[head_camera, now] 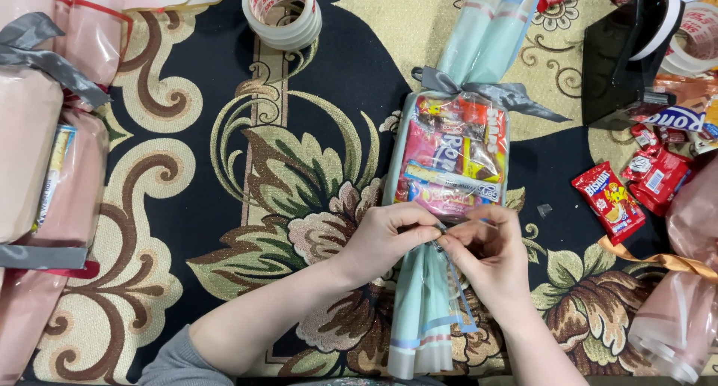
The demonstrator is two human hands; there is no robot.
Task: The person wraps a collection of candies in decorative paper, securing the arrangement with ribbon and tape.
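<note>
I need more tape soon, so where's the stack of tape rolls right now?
In the head view the stack of tape rolls lies at the top edge, left of centre on the patterned carpet, up-left of the candy-shaped snack parcel.

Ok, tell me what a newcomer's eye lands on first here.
First, the candy-shaped snack parcel in pale green wrap at centre, a grey bow tied at its far end. The left hand and right hand pinch its near neck together. Around it lie tape rolls at top and loose red snack packets at right, all on a floral carpet.
</note>
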